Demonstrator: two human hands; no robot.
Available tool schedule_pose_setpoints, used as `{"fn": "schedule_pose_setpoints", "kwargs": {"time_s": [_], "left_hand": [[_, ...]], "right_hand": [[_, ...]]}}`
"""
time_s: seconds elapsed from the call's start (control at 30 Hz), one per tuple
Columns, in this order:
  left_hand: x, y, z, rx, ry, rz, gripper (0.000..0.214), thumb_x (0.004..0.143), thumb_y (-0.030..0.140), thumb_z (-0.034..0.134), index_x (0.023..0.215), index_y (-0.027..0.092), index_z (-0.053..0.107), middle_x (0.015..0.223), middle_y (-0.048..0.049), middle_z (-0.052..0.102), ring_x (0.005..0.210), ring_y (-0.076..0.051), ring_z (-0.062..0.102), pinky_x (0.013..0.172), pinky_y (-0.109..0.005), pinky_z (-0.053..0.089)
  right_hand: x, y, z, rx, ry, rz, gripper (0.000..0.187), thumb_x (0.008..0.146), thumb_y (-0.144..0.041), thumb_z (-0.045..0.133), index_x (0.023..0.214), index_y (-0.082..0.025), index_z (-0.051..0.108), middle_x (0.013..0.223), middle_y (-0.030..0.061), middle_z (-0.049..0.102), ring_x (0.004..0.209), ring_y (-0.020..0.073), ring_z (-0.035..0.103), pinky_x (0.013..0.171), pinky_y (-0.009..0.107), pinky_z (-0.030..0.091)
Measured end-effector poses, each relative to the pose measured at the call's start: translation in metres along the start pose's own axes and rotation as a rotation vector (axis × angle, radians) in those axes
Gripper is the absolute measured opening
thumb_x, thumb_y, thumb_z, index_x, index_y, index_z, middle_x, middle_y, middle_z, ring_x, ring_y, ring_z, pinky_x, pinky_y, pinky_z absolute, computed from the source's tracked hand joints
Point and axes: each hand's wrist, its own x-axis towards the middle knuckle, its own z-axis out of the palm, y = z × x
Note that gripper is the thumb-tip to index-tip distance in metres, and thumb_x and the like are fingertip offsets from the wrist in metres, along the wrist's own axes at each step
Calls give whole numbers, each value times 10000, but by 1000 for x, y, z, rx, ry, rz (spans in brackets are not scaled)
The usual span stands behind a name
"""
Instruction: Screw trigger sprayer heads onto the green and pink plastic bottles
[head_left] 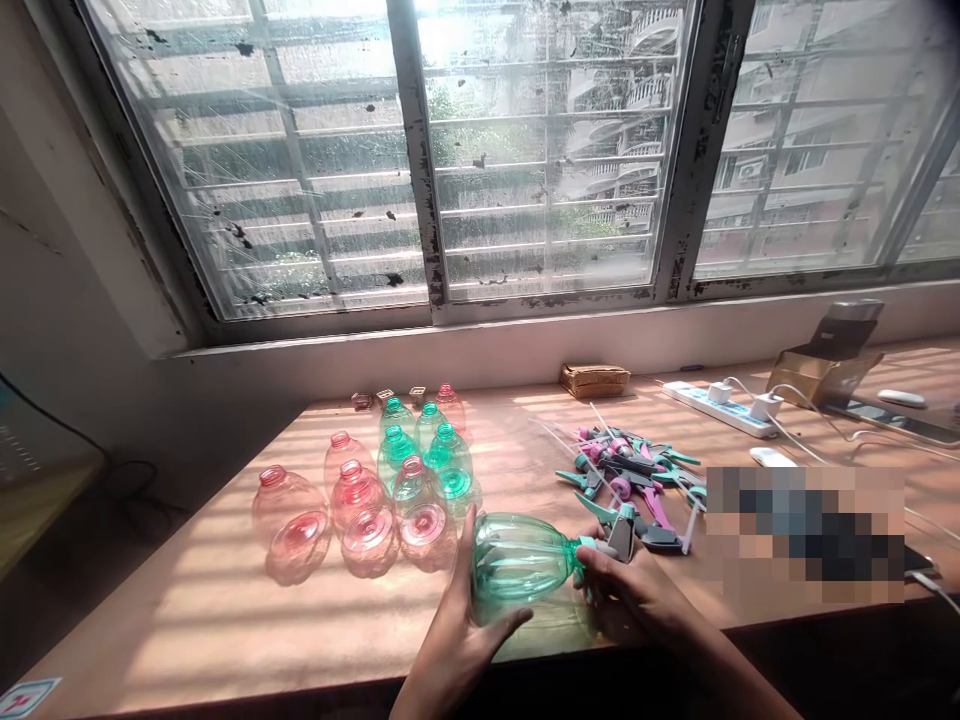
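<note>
A clear green plastic bottle (521, 560) lies sideways in the air over the front of the table, its neck pointing right. My left hand (466, 622) cups its base, with the thumb below and the fingers behind. At the neck, my right hand (628, 585) pinches the grey and mint trigger spray head (621, 538), which sits on the bottle's mouth. Whether the thread is tight cannot be seen. Just beyond my right hand lies a pile of loose spray heads (626, 465) in pink, grey and mint.
Several red bottles (289, 510) and green bottles (448, 465) stand at the left. A brown cardboard box (595, 381) is by the wall. To the right are a power strip (720, 408) with plugged-in chargers, a white mouse (772, 458) and cables. The table's front edge runs beneath my hands.
</note>
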Motion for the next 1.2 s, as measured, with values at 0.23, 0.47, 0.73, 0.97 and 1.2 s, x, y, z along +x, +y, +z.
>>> {"fn": "schedule_pose_setpoints", "kwargs": {"time_s": [0.23, 0.47, 0.73, 0.97, 1.2], "left_hand": [[0, 0, -2, -12, 1, -66, 1031, 887, 520, 789, 1685, 293, 177, 1723, -114, 329, 1579, -375, 310, 1307, -544, 218], [3, 9, -1, -6, -10, -25, 1094, 874, 479, 811, 1684, 384, 81, 1754, -75, 248, 1565, -339, 352, 1296, -512, 267], [1, 9, -2, 21, 14, -43, 1022, 864, 459, 828, 1667, 360, 203, 1729, -100, 296, 1614, -359, 235, 1315, -533, 188], [0, 11, -2, 32, 8, -42, 1118, 856, 499, 816, 1683, 377, 74, 1776, -89, 166, 1613, -374, 221, 1319, -554, 148], [1, 12, -4, 38, 32, -57, 1088, 850, 541, 812, 1685, 309, 155, 1772, -129, 200, 1631, -365, 165, 1324, -540, 142]], "right_hand": [[-1, -4, 2, -36, 31, -39, 519, 658, -656, 894, 835, -224, 669, 656, -15, 671, 611, 206, 635, 598, 326, 478], [1, -3, -1, -61, 14, -54, 467, 720, -618, 875, 805, -209, 666, 637, -14, 672, 590, 178, 598, 624, 324, 466], [4, 2, -4, -49, 3, -11, 518, 665, -626, 920, 875, -214, 686, 644, -6, 716, 567, 180, 619, 602, 325, 488], [4, 3, -4, -7, 0, 2, 527, 642, -604, 948, 909, -208, 724, 703, 20, 773, 610, 183, 661, 621, 307, 491], [4, 4, -3, 34, -18, 23, 516, 607, -556, 984, 843, -176, 726, 694, 18, 753, 592, 146, 628, 576, 260, 428]]}}
